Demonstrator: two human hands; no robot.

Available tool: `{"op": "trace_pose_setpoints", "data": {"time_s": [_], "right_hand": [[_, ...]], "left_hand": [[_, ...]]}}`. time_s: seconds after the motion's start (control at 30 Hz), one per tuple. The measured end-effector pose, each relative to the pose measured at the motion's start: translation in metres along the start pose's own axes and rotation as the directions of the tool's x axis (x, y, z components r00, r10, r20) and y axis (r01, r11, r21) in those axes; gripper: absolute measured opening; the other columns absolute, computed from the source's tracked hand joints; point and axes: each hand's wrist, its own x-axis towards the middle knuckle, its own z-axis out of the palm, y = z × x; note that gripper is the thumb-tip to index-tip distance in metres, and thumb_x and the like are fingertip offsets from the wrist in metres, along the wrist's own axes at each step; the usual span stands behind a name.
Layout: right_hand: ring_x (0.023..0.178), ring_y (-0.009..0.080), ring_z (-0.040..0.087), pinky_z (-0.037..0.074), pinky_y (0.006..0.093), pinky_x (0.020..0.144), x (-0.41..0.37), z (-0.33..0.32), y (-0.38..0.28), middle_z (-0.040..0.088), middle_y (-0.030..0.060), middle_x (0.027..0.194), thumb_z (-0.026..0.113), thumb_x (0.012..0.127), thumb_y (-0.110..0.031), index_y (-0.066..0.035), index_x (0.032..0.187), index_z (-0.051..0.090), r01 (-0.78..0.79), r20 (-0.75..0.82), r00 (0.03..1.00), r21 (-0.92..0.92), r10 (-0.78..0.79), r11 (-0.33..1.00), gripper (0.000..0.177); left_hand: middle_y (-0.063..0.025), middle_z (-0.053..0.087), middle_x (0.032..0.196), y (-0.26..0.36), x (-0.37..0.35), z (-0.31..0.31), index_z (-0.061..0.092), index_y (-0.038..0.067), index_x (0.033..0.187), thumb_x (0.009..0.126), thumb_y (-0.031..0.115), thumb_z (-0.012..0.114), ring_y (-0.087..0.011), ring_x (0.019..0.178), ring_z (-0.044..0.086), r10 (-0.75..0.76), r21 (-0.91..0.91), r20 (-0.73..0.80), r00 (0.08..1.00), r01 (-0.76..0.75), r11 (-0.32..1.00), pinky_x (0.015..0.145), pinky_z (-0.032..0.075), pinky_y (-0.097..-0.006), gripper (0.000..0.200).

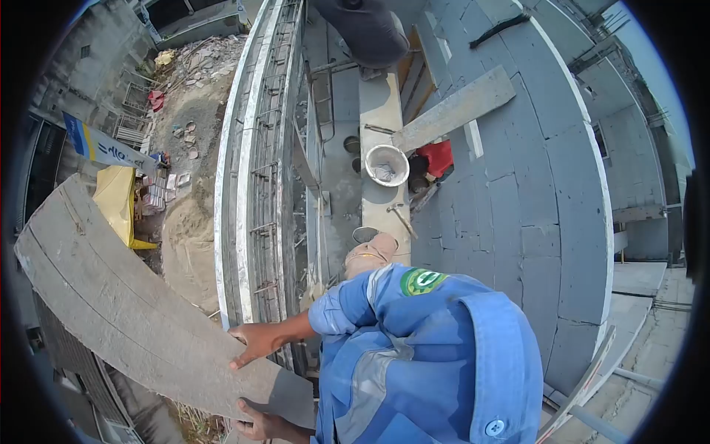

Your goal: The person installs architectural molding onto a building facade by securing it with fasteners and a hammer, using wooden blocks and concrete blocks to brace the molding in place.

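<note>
A long, flat grey board [148, 296] with scored lines along its face fills the lower left of the head view, bowed by the lens. My right hand [259, 342] lies at its upper edge near the close end, thumb and fingers pressed on the board. Below it, my left hand [259, 423] grips the lower edge of the same end; part of its fingers is hidden. Past my knee, a hammer [401, 219] lies on a narrow plank walkway [384, 111], with a white bucket [387, 165] of grey material beyond it.
Another person [366, 33] is at the far end of the walkway. A grey block wall [503, 200] runs along the right, a loose plank [455, 107] leaning against it. Metal formwork with rebar [270, 163] stands on the left, above a drop to sandy ground [192, 229].
</note>
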Motion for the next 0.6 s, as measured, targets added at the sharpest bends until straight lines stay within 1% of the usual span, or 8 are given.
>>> {"op": "trace_pose_setpoints", "data": {"time_s": [0.17,0.23,0.27,0.3,0.33,0.4,0.5,0.6], "right_hand": [[0.108,0.0205,0.062,0.049,0.0339,0.094,-0.003,-0.037,0.006,0.068,0.0126,0.116,0.087,0.072,-0.048,0.005,0.124,0.06,-0.018,-0.007,1.0,0.155,0.019,0.988,0.079],[0.104,0.0191,0.062,0.048,0.0323,0.092,-0.011,-0.045,-0.007,0.068,0.0097,0.109,0.088,0.073,-0.044,0.003,0.118,0.064,0.005,-0.028,1.0,0.232,0.001,0.973,0.069],[0.099,0.0185,0.063,0.051,0.0323,0.089,-0.017,-0.046,-0.023,0.069,0.0092,0.105,0.088,0.075,-0.038,0.003,0.116,0.064,0.055,-0.076,0.996,0.216,-0.039,0.975,0.063],[0.095,0.0179,0.064,0.053,0.0316,0.084,-0.017,-0.05,-0.028,0.068,0.0104,0.107,0.087,0.077,-0.032,0.005,0.119,0.061,-0.073,-0.01,0.997,0.186,0.076,0.98,0.062],[0.092,0.017,0.064,0.054,0.0316,0.08,-0.015,-0.048,-0.029,0.068,0.0108,0.107,0.086,0.078,-0.03,0.006,0.119,0.06,-0.018,-0.077,0.997,0.171,0.031,0.985,0.06],[0.091,0.0173,0.063,0.052,0.0313,0.081,-0.011,-0.047,-0.047,0.067,0.0085,0.105,0.087,0.077,-0.023,0.006,0.117,0.06,0.074,-0.147,0.988,0.141,-0.053,0.987,0.056],[0.093,0.0175,0.061,0.048,0.0306,0.084,0.007,-0.039,-0.065,0.065,0.0065,0.102,0.085,0.079,-0.023,0.004,0.115,0.061,0.154,-0.128,0.981,0.078,-0.144,0.985,0.051],[0.097,0.0184,0.061,0.048,0.0317,0.086,0.033,-0.032,-0.078,0.065,0.0084,0.106,0.082,0.083,-0.027,0.005,0.119,0.06,0.13,0.034,0.991,-0.067,-0.128,0.989,0.053]], "left_hand": [[-0.0146,0.065,0.096,0.04,0.012,0.009,0.062,-0.008,0.1,0.088,0.029,0.076,-0.0234,0.085,0.062,0.216,-0.318,0.313,0.925,-0.112,0.941,0.074,0.054,-0.0394,0.042],[-0.012,0.065,0.096,0.034,0.017,0.016,0.062,-0.006,0.099,0.087,0.022,0.075,-0.0204,0.084,0.062,0.077,-0.335,0.394,0.916,0.065,0.94,0.073,0.054,-0.0377,0.033],[-0.0094,0.066,0.094,0.047,0.016,0.019,0.063,-0.004,0.098,0.086,0.016,0.074,-0.0184,0.081,0.062,0.258,-0.504,0.324,0.91,-0.064,0.861,0.072,0.053,-0.034,0.026],[-0.007,0.067,0.089,0.051,0.016,0.022,0.064,-0.001,0.098,0.086,0.015,0.074,-0.015,0.077,0.061,0.082,-0.483,0.416,0.906,0.144,0.864,0.07,0.052,-0.0307,0.023],[-0.006,0.067,0.087,0.054,0.017,0.023,0.065,0.001,0.098,0.085,0.017,0.076,-0.012,0.077,0.061,0.213,-0.496,0.331,0.919,-0.022,0.868,0.068,0.051,-0.0292,0.023],[-0.0099,0.069,0.092,0.062,0.021,0.019,0.065,-0.001,0.105,0.086,0.025,0.078,-0.0142,0.081,0.062,-0.004,-0.48,0.558,0.83,0.327,0.814,0.074,0.051,-0.0315,0.036],[-0.0205,0.066,0.115,0.053,0.024,0.017,0.057,0.001,0.129,0.087,0.041,0.074,-0.0315,0.112,0.063,0.064,-0.403,0.496,0.866,0.165,0.9,0.096,0.047,-0.0391,0.061],[-0.0185,0.061,0.127,0.045,0.039,-0.043,0.052,0.0,0.136,0.087,0.038,0.074,-0.0267,0.116,0.06,0.156,-0.332,0.381,0.911,-0.022,0.943,0.099,0.046,-0.0383,0.066]]}}
